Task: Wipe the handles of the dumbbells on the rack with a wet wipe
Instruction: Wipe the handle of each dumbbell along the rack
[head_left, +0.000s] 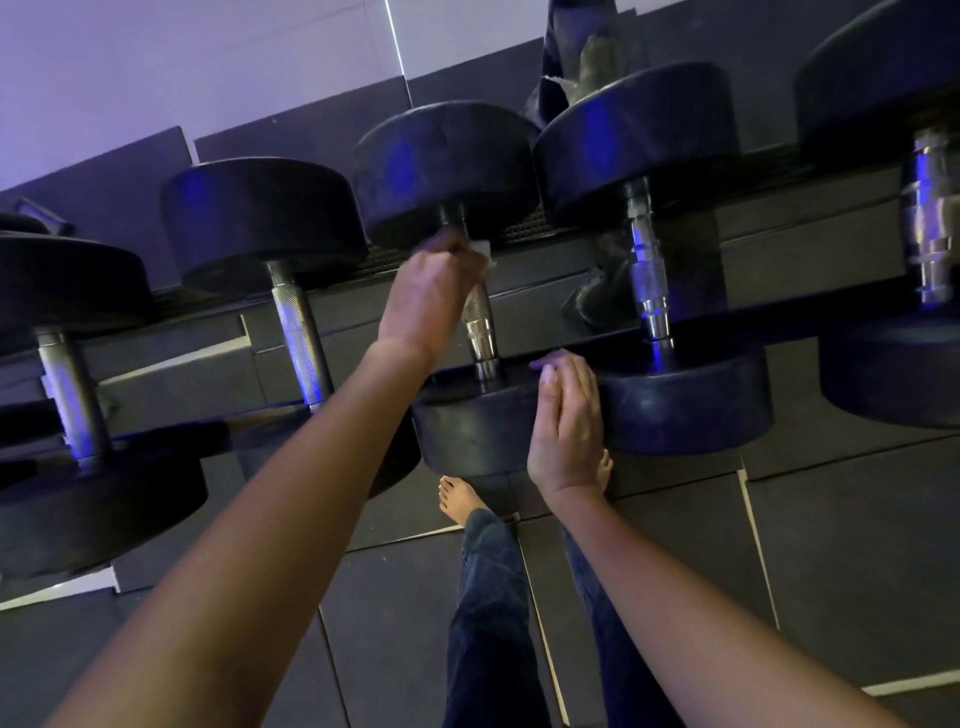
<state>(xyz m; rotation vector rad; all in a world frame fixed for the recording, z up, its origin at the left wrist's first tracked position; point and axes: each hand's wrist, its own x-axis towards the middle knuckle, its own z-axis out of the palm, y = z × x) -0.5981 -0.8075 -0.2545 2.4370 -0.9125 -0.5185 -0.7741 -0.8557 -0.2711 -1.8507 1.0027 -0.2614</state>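
Dumbbell handle (480, 332) across rack (769, 260), clasped at far end in left hand (428, 293), fingers curled round it, seemingly over wet wipe (482, 250): only a white corner past blurred fingertips. Right hand (566, 421) flat on near weight head (467, 431), fingers straight, together. Neighbouring dumbbell (649, 291) just beyond right fingertips. Left forearm hiding rack below.

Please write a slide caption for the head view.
Left hand holds a wet wipe on a dumbbell handle; right hand rests on its end.

Open gaps between handles (301, 332); weight heads (260, 218) close at either end.
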